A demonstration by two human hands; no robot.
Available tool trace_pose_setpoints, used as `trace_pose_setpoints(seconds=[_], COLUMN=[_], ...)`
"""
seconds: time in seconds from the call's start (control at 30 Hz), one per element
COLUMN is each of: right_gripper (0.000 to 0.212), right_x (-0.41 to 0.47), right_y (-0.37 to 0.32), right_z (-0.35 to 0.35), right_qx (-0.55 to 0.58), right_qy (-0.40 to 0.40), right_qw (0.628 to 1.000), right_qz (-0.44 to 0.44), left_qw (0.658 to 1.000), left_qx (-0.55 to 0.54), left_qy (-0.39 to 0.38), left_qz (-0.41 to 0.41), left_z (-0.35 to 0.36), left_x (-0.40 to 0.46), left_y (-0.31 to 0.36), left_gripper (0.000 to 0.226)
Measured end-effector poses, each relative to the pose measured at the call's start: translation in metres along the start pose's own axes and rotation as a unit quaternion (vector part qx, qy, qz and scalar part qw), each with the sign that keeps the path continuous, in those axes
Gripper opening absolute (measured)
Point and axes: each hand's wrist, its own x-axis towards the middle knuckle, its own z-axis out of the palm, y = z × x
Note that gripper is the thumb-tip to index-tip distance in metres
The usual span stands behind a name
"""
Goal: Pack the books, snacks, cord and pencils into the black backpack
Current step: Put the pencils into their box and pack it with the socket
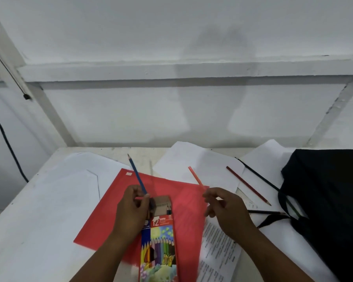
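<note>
From the head view, the left hand [132,210] pinches a blue pencil [137,175] and steadies the open mouth of the pencil box [159,241], which lies just below its fingers on a red folder [114,208]. The right hand [226,210] pinches an orange pencil [196,178] between curled fingertips. Beyond the right fingers lie a red pencil [248,186] and dark pencils [257,175], near the backpack [330,200]; all look light, stiff and prone to roll, best pinched mid-shaft.

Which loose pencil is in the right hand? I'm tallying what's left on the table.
The orange pencil, pinched in the right hand. The blue one is in the left hand; the dark red one lies on paper.
</note>
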Motion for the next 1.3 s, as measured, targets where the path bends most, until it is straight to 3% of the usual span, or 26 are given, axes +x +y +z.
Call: trace_pose_setpoints(seconds=[0.17,0.33,0.5,0.6,0.8,0.9,0.97,1.13,1.2,1.3], right_gripper=[0.030,0.026,0.012,0.006,0.011,0.024,0.020,0.025,0.030,0.060], right_x=[0.011,0.024,0.042,0.056,0.076,0.081,0.083,0.083,0.078,0.068], right_y=[-0.017,-0.023,-0.029,-0.026,-0.008,-0.004,-0.001,0.015,0.021,0.029], right_z=[0.030,0.053,0.071,0.082,0.104,0.109,0.113,0.119,0.119,0.116], right_qx=[0.114,0.057,-0.014,-0.030,-0.141,-0.176,-0.211,-0.285,-0.268,-0.258], right_qy=[-0.014,0.016,0.060,0.051,0.023,0.004,-0.023,-0.056,-0.063,-0.097], right_qw=[0.993,0.998,0.996,0.998,0.990,0.984,0.977,0.955,0.958,0.954], right_qz=[0.032,-0.032,-0.057,-0.019,-0.014,0.000,-0.008,-0.061,-0.080,-0.114], left_qw=[0.997,0.995,0.987,0.980,0.984,0.982,0.978,0.974,0.976,0.973], left_qx=[-0.046,0.010,0.043,0.058,0.043,0.031,0.028,0.039,0.049,0.089], left_qy=[-0.055,-0.078,-0.087,-0.074,-0.056,-0.061,-0.092,-0.089,-0.082,-0.068], left_qz=[0.000,0.062,0.124,0.173,0.165,0.179,0.183,0.203,0.197,0.200], left_z=[-0.006,0.000,0.004,0.007,0.009,0.008,0.007,0.009,0.009,0.010], left_x=[0.012,0.023,0.023,0.026,0.027,0.026,0.026,0.024,0.024,0.023], left_y=[-0.019,-0.038,-0.054,-0.060,-0.065,-0.067,-0.065,-0.062,-0.064,-0.065], left_gripper=[0.057,0.074,0.058,0.041,0.007,0.030,0.039,0.011,0.014,0.026])
